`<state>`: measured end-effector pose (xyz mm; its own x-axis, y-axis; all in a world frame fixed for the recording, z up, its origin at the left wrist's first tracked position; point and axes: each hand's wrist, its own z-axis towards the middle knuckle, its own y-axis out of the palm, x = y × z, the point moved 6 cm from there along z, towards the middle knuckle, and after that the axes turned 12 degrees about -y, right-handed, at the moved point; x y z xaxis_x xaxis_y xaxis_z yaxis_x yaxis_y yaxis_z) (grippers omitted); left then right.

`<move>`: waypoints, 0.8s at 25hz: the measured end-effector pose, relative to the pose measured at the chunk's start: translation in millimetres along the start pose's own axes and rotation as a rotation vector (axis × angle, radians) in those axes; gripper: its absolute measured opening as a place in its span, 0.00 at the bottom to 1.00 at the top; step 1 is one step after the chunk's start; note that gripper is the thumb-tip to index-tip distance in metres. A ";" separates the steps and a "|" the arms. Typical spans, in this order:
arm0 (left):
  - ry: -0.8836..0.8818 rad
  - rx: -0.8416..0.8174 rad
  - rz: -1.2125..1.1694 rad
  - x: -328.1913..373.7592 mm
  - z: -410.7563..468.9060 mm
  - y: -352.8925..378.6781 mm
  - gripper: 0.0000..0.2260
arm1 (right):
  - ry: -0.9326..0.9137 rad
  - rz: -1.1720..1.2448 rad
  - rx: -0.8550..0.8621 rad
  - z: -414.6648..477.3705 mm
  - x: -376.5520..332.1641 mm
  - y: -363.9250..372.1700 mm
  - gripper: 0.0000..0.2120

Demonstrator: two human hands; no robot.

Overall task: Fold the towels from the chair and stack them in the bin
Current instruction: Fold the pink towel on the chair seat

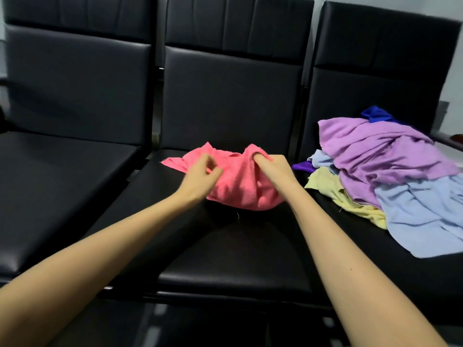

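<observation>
At the centre of the frame, a crumpled pink towel (235, 181) lies on the seat of the middle chair (225, 259). The right hand (273, 169) grips the towel's upper right edge, fingers curled into the cloth. The left hand (200, 176) is over the towel's left part, fingers bent and blurred; whether it pinches cloth cannot be told. At right, a pile of towels (388, 166) rests on the next chair (375, 58).

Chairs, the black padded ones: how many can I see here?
3, side by side: the left chair, the middle chair with the pink towel on it, and the right chair holding the towel pile. More may stand outside the frame.
</observation>
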<state>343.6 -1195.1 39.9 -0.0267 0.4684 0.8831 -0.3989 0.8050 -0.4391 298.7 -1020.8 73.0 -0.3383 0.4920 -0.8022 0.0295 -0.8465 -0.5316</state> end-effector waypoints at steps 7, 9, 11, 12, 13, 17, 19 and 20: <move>-0.137 0.065 0.165 -12.1 2.4 22.9 0.11 | 0.032 -0.001 -0.086 -7.8 -12.4 17.1 0.18; -0.269 0.262 0.268 -29.4 16.7 -14.2 0.15 | -0.022 -0.220 0.064 2.0 -9.5 -6.0 0.16; -0.333 0.312 0.213 -45.4 30.9 -40.8 0.16 | -0.010 -0.267 0.155 5.6 -3.3 -22.4 0.13; -0.325 0.303 0.120 -48.2 39.2 -47.7 0.15 | -0.025 -0.257 0.176 7.7 -0.4 -27.1 0.13; -0.282 0.304 0.003 -43.3 44.9 -52.9 0.15 | -0.060 -0.234 0.185 11.0 2.6 -28.4 0.15; 0.032 0.467 -0.412 12.1 39.3 -80.0 0.13 | -0.141 -0.010 0.388 15.6 3.6 -38.6 0.19; 0.196 0.545 -0.205 29.5 30.4 -92.3 0.07 | -0.105 0.063 0.472 17.5 2.6 -45.3 0.16; 0.186 0.526 0.094 27.6 33.1 -89.4 0.07 | -0.089 0.067 0.464 17.9 2.3 -46.7 0.14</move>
<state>348.3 -1266.1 108.9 0.0593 0.6241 0.7791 -0.8070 0.4893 -0.3306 279.7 -983.8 100.9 -0.4300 0.4311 -0.7933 -0.3622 -0.8872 -0.2858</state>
